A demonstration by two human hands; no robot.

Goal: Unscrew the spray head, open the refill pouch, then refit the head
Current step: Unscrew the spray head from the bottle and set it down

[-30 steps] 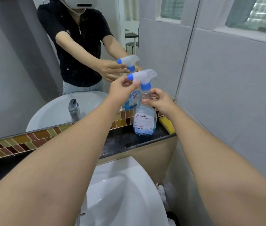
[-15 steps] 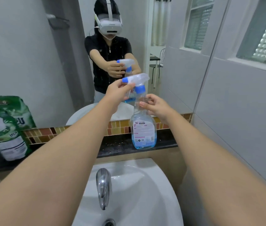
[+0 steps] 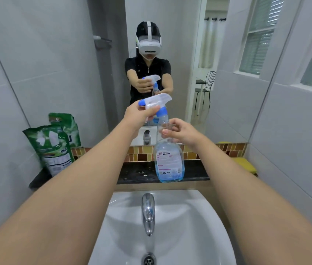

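Spray bottle [image 3: 169,161]: clear plastic, standing upright on the black stone ledge [image 3: 140,174] directly behind the white basin [image 3: 189,217]. A low level of blue liquid sits in its base, and a printed label faces the camera. Spray head [image 3: 154,102]: white body, blue nozzle tip pointing left, blue collar at the bottle neck. The head sits tilted on top of the neck; whether the collar is threaded on or already loose cannot be told.

Left hand [image 3: 139,116]: fingers closed around the underside and trigger area of the spray head, thumb laid along its near side. Right hand [image 3: 180,131]: fingers curled around the bottle's narrow neck just below the blue collar, thumb and fingertips pinching it; the bottle's base rests on the ledge.

Refill pouch [image 3: 53,148]: green with white graphics, standing at the far left end of the ledge, well apart from the bottle, leaning against the wall with its double showing in the mirror [image 3: 170,54] behind it. Its top cannot be judged open or sealed.

Chrome tap [image 3: 148,213]: mounted at the rear centre of the basin, just in front of the ledge and left of the bottle. Yellow sponge [image 3: 246,165]: at the right end of the ledge. A band of brown and amber mosaic tile [image 3: 136,154] runs along the back of the ledge beneath the mirror.
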